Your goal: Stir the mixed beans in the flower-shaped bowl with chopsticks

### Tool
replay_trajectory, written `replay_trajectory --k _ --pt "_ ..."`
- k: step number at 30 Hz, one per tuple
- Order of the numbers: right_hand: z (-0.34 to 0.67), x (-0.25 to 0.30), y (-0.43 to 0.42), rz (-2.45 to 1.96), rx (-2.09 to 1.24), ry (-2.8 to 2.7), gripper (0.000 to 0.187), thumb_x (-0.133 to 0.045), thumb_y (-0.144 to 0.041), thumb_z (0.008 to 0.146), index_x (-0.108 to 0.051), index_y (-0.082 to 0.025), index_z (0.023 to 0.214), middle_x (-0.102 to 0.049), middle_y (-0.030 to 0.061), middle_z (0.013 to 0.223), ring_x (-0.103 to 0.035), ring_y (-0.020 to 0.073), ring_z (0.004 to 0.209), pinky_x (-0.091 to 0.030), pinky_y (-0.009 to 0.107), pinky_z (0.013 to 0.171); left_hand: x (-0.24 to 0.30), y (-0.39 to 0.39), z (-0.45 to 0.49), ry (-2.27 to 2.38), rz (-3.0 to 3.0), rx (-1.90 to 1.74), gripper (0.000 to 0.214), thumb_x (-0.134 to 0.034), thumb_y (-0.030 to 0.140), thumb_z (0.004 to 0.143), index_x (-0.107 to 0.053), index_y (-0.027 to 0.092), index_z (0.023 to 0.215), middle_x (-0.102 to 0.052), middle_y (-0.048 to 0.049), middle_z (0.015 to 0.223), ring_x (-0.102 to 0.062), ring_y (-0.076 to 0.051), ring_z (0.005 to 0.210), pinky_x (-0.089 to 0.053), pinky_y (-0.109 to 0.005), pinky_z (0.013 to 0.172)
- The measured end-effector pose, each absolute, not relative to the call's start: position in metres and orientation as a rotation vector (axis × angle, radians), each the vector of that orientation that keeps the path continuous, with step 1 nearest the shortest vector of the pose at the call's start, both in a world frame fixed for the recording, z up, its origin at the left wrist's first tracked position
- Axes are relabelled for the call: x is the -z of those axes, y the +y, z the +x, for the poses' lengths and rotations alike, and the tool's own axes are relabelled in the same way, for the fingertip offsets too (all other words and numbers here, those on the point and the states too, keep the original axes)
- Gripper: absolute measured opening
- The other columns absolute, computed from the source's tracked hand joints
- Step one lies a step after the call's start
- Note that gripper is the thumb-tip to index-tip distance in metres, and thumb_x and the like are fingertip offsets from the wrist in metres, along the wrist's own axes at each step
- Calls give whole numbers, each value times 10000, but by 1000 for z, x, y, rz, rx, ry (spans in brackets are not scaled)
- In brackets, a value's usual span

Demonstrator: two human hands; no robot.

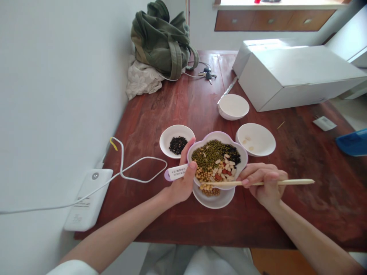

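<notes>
My left hand [185,179] grips the left rim of a flower-shaped bowl [218,136] with a lilac edge and a labelled handle [175,173]. Green beans, black beans, yellow soybeans and pale and red peanuts lie mixed inside it. In my right hand [263,181] are wooden chopsticks [295,182], held level, their tips over the bowl's near edge by the soybeans. Partly hidden below the flower-shaped bowl is a small white bowl [215,203] with soybeans. Black beans fill part of a white bowl [169,133] to the left.
At right, a white bowl [263,137] holds a few pale pieces; another white bowl [233,107] stands behind it. A white box [304,72], keys [208,75] and a green bag [163,46] are farther back. A power bank [88,200] with a cable lies left, a blue object [352,143] right.
</notes>
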State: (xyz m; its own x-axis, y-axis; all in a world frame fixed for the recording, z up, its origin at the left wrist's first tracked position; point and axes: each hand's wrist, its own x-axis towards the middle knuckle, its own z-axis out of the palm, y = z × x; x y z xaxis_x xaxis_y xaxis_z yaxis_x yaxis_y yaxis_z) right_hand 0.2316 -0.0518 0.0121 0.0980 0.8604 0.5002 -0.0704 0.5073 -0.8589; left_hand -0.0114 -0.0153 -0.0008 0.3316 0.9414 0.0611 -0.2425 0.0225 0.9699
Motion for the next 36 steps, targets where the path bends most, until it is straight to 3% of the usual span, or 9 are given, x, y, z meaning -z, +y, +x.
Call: replay_trajectory --k 5,13,23,30,36 --pt "232 -20 -45 -795 -901 -1088 635 -535 -560 1110 -842 -202 684 -740 88 605 -562 118 383 -386 233 345 -3 -14 -9 759 1162 -1083 685 -505 616 1100 -366 332 1708 -639 -89 1609 -470 -275 1602 -363 -491 1359" --pt "240 -26 -44 -801 -702 -1173 641 -557 -557 1103 -827 -196 648 -713 84 556 -598 145 407 -380 255 359 -7 -13 -7 750 1167 -1089 655 -511 607 1100 -386 349 1690 -611 -91 1630 -541 -279 1540 -437 -473 1303" --pt "238 -23 -46 -870 -661 -1272 631 -532 -563 1109 -850 -214 691 -760 88 632 -655 162 487 -455 278 423 -3 -10 -3 816 1257 -1174 639 -547 662 1068 -507 329 1612 -766 -81 1400 -592 -265 1490 -432 -429 1302" --pt "237 -24 -45 -813 -656 -1308 592 -538 -526 1117 -851 -229 712 -768 71 648 -619 143 445 -440 275 412 -4 -10 -2 818 1235 -1179 725 -580 755 1004 -552 305 1572 -766 -105 1399 -623 -303 1465 -454 -456 1295" --pt "237 -24 -46 -851 -652 -1300 612 -541 -575 1101 -851 -241 693 -756 94 637 -605 157 435 -392 287 368 -3 -10 -1 831 1278 -1186 653 -551 725 1036 -584 310 1540 -777 -93 1378 -602 -296 1491 -422 -455 1321"
